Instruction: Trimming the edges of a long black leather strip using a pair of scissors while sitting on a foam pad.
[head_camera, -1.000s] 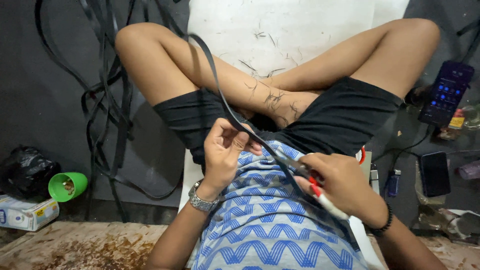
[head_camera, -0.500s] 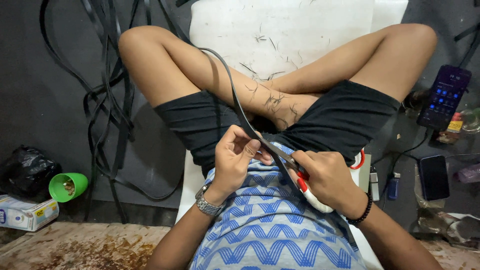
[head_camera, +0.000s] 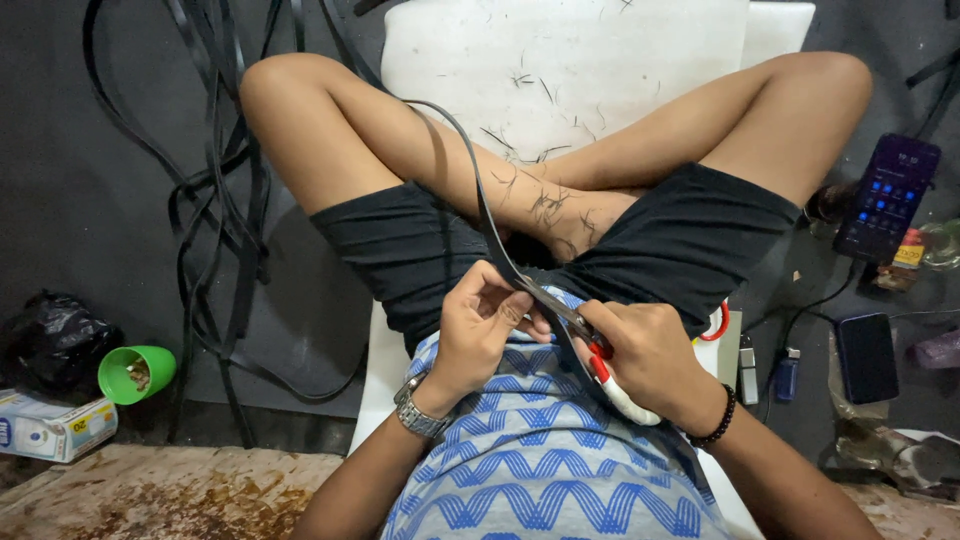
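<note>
So the black strap (head_camera: 470, 170) is running from about 11 o'clock, over the crossed legs, down into the lap at centre. The left hand (head_camera: 480, 330) is pinching it between thumb and fingertips, and the right hand (head_camera: 650, 360) is wrapped around the red-and-white scissors (head_camera: 600, 360), blades meeting the strap right next to that pinch. The strap is looking thin, floppy and light, maybe a bit slick, so it's best held tight just beside the blades. More straps (head_camera: 220, 200) are lying at 9 o'clock, and a phone (head_camera: 887, 197) at 3 o'clock.
</note>
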